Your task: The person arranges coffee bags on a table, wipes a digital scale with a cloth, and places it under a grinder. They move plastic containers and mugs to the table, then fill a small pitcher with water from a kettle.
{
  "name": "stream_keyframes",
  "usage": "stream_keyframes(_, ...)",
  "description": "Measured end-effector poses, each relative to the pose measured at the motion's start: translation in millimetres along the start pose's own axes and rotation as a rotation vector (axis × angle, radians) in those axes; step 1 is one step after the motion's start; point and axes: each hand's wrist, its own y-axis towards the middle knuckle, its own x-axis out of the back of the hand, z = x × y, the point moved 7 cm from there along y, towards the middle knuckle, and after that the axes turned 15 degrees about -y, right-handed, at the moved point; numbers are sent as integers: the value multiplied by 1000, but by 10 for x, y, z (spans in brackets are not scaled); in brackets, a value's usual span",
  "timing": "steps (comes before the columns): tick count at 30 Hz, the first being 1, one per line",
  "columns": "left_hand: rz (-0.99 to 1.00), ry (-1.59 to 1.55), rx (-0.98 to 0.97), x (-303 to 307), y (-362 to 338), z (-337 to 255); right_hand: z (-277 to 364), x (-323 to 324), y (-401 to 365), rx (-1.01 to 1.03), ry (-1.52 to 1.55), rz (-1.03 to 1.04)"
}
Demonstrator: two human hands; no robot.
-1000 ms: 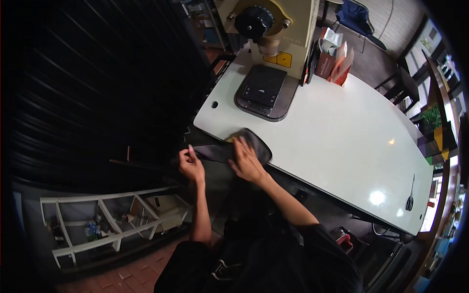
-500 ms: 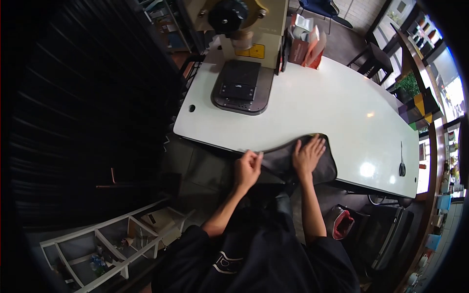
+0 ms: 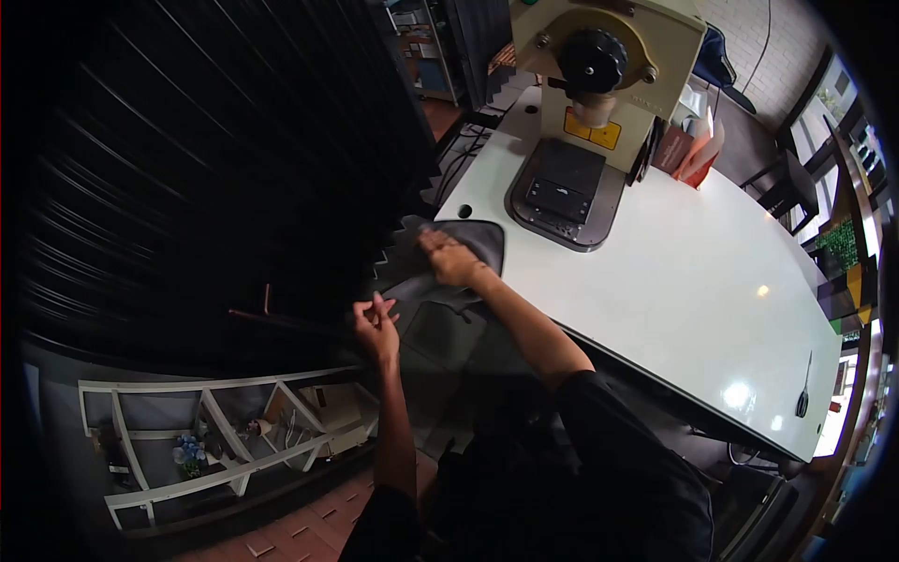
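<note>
A black, flat, leather-like piece (image 3: 482, 245) with a rounded corner lies over the left corner of the white table and hangs past its edge. On top of it rests my right hand (image 3: 454, 262), its fingers stretched out and slightly blurred. My left hand (image 3: 376, 330) is at the piece's lower left edge, off the table, with thumb and fingers pinched together there. Dark curtain folds behind make the far left edge of the piece hard to separate.
A cream press machine (image 3: 623, 84) with a dark base stands on the white table (image 3: 674, 272). Scissors (image 3: 803, 398) lie at the right end, and red paper bags (image 3: 698, 159) stand behind. The black curtain (image 3: 234, 187) hangs left; a white shelf frame (image 3: 178, 487) is lower left.
Both hands and the black piece have moved left, from the table's front edge to its left corner. The camera view has turned left, showing more curtain and shelf.
</note>
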Motion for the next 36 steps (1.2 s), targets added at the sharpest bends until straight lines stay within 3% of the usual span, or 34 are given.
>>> stream_keyframes(1, -70, 39, -19, 165, 3, 14, 239, -66, 97, 179, -45, 130)
stream_keyframes(3, -226, 85, -82, 491, -193, 29, 777, -230, -72, 287, 168, 766)
stream_keyframes(5, -293, 107, -187, 740, -503, 39, 1211, -501, -420, 314, 337, 66)
stream_keyframes(7, -420, 30, -244, 877, -779, 144, 1340, -75, -813, 111, 462, -177)
stream_keyframes(10, -224, 77, -248, 564, -956, -22, 1235, 492, -1301, 16, 666, -266)
stream_keyframes(11, -131, 160, -266, 437, -958, -25, 1069, 548, -1482, -145, 759, -264)
stream_keyframes(12, -47, 136, -275, 209, -980, -121, 904, 779, -1672, -224, 753, -403)
stream_keyframes(13, 41, 109, -287, -104, -997, -266, 725, 1002, -1832, -352, 795, -354)
stream_keyframes(15, 170, -120, -201, -688, -1022, -361, 386, 1437, -2148, -470, 691, -418)
stream_keyframes(17, 401, -274, -232, -1314, -1085, -472, 72, 1742, -2444, -610, 606, -546)
stream_keyframes(19, 670, -219, -242, -1835, -1129, -546, -275, 1914, -2773, -702, 522, -770)
stream_keyframes(21, 659, -126, -582, -2246, -1003, -584, -591, 2099, -3048, -759, 488, -964)
stream_keyframes(23, 528, 24, -293, -2742, -679, -503, -875, 2198, -3235, -761, 559, -1144)
stream_keyframes(25, 501, 3, -171, -3169, -324, -159, -1095, 2300, -3253, -770, 524, -1106)
stream_keyframes(27, 532, 280, -297, -3483, -6, 200, -1286, 2332, -3060, -828, 479, -903)
stream_keyframes(29, 591, 291, -229, -3698, 157, 263, -1493, 2286, -2713, -649, 519, -766)
stream_keyframes(31, 628, 566, -170, -3846, 247, 302, -1686, 2221, -2349, -531, 406, -626)
stream_keyframes(33, 655, 593, -96, -3912, 290, 352, -1883, 2109, -2076, -517, 409, -543)
stream_keyframes(35, 695, 674, -97, -3973, 345, 475, -2075, 1940, -1814, -511, 211, -465)
stream_keyframes(36, 586, 599, -191, -3961, 380, 522, -2206, 1801, -1733, -543, 149, -442)
